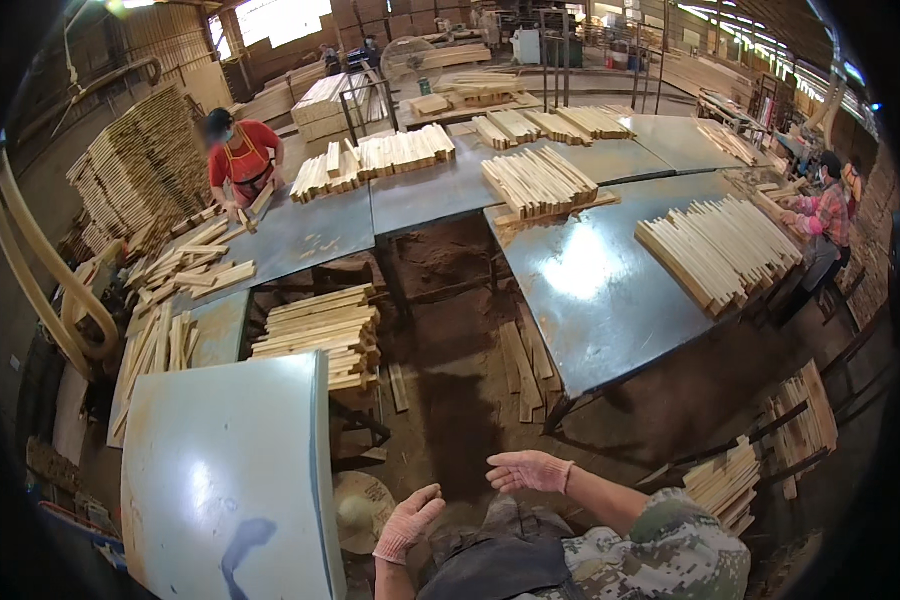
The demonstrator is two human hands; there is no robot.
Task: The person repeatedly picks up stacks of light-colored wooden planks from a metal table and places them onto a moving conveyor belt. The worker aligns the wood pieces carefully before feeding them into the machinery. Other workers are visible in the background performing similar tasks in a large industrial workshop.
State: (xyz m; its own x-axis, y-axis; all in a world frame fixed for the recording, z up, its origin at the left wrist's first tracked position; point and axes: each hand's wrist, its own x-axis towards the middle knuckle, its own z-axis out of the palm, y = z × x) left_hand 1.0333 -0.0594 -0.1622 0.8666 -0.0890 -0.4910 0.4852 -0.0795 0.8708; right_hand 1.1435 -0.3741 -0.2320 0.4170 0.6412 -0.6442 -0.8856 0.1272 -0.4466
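My left hand (408, 524), in a pinkish work glove, is raised beside the right edge of a pale metal-topped table (220, 440). Nothing shows in it, and its fingers are loosely extended. My right hand (530, 472), gloved the same way, is held out in front of my body with its fingers stretched and nothing in them. The hands are apart, palms roughly facing each other. Beyond the pale table lies a stack of wooden strips (320, 335). A round, pale object (362, 510) sits low beside my left hand.
Metal worktables (590, 290) ahead carry bundles of wooden strips (720, 250). A person in red (245, 160) handles strips at the far left; another in a checked shirt (825, 215) stands at the right. Boards (520, 370) lie on the floor. A rack with strips (800, 420) is right.
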